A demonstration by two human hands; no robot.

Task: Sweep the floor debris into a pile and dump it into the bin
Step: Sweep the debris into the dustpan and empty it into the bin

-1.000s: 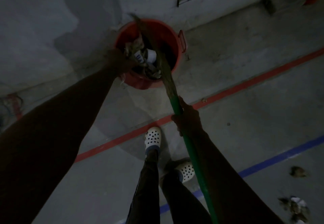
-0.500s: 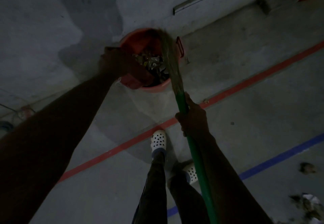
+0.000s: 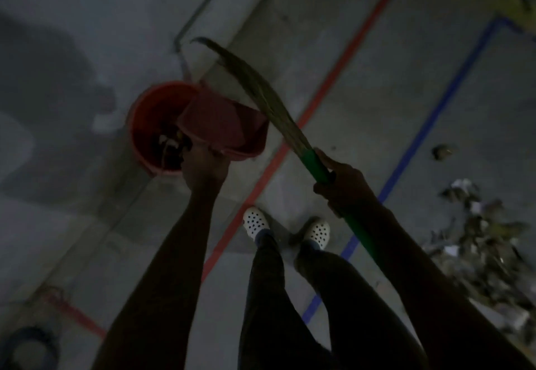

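A: What is the biggest thing to mind here?

B: The floor (image 3: 377, 108) first. A large heap of debris (image 3: 487, 248) lies at the right, beyond the blue line (image 3: 429, 114), well apart from the bin (image 3: 150, 120). So I judge the task is only partly done: some rubbish is inside the bin, much is not.

A: And the step in hand?

B: I believe it is the emptying of the dustpan (image 3: 220, 120) into the red bin. The pan is held over the right part of the bin's mouth, tilted. To do it well, keep the pan's lip inside the rim and low, so that light pieces do not fall on the floor beside the red line (image 3: 324, 94). A small shake may help.

A: The broom (image 3: 261, 91)?

B: It is raised, the bristles pointing up and away, above the pan and apart from the floor. Better to keep it aside so it drops no dust outside the bin.

A: Now the hands.

B: The left hand (image 3: 204, 171) is closed at the near edge of the pan, just at the bin's rim; the picture is dark, so the fingers I cannot see exactly. The right hand (image 3: 345, 184) is wrapped firmly around the green handle (image 3: 316, 163), just below the bristles.
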